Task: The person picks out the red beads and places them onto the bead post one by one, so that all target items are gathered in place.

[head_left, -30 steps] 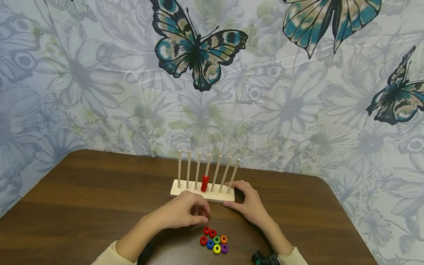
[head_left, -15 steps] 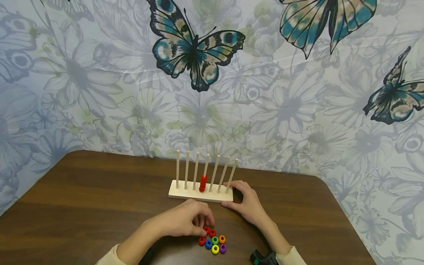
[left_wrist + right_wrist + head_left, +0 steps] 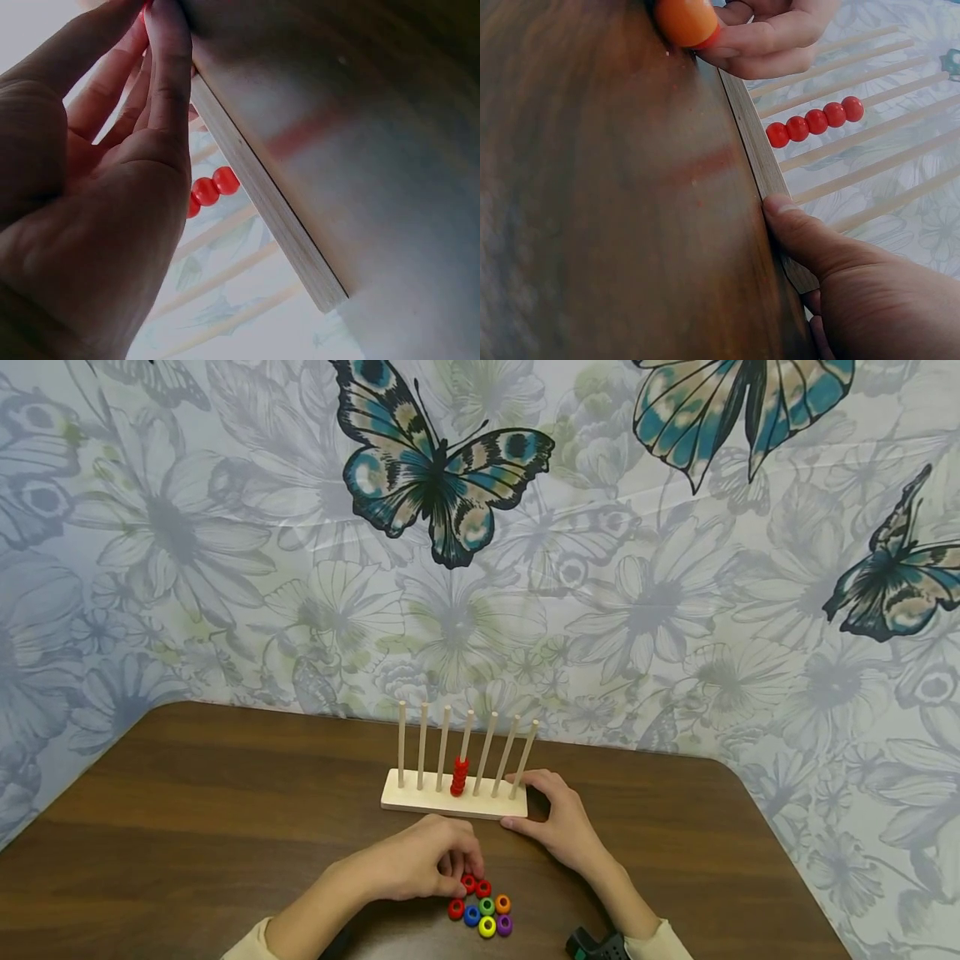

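A pale wooden peg board (image 3: 420, 793) carries several upright pegs, and a stack of red beads (image 3: 459, 777) sits on its middle peg. My right hand (image 3: 558, 822) grips the board's right end, the thumb on its front edge in the right wrist view. In front of the board, my left hand (image 3: 431, 860) pinches a red bead (image 3: 469, 883) at the back of a small group, thumb and fingertips around it. Only a sliver of that bead shows in the left wrist view. Beside it lie another red bead (image 3: 483, 889) and a third red bead (image 3: 456, 908).
On the brown table (image 3: 225, 810), close by the red beads, are a blue bead (image 3: 472, 916), a green bead (image 3: 487, 906), an orange bead (image 3: 503, 904), a yellow bead (image 3: 487, 927) and a purple bead (image 3: 504, 926). A butterfly-patterned cloth (image 3: 300, 610) hangs behind the table.
My left hand has come down from near the board's front edge to the bead group and taken hold of a red bead. The right hand stays on the board.
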